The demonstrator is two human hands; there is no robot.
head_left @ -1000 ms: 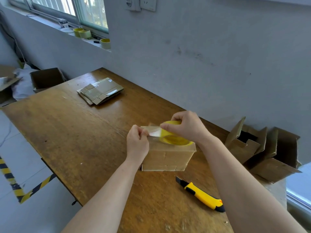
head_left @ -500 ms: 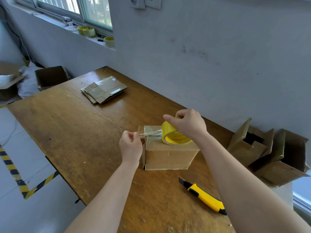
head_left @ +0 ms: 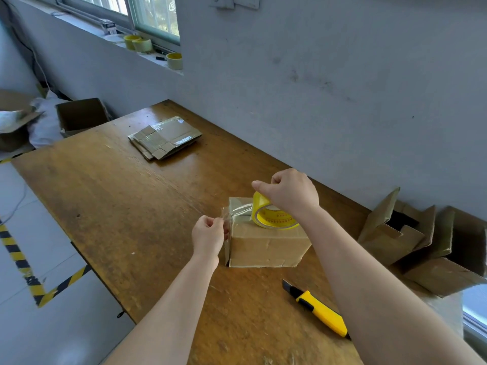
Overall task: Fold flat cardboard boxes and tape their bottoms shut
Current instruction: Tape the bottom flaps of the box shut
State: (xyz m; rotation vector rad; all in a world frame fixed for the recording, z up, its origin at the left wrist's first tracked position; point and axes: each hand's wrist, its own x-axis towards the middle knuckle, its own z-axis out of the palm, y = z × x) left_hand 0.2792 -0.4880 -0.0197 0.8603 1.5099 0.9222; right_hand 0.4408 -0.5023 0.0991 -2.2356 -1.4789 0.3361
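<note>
A worn wooden table [head_left: 105,206] is seen running from the upper left of the frame to the lower right. A stack of flattened cardboard [head_left: 164,139] is laid near its far end, upper centre. A cardboard box [head_left: 266,246] is stood at the centre, a yellow utility knife [head_left: 320,310] is laid at lower right, and open cartons [head_left: 395,238] are piled at the right edge, possibly just off the tabletop.

Packing workshop: hazard-striped floor tape [head_left: 18,256], stacked cartons [head_left: 164,139].
</note>
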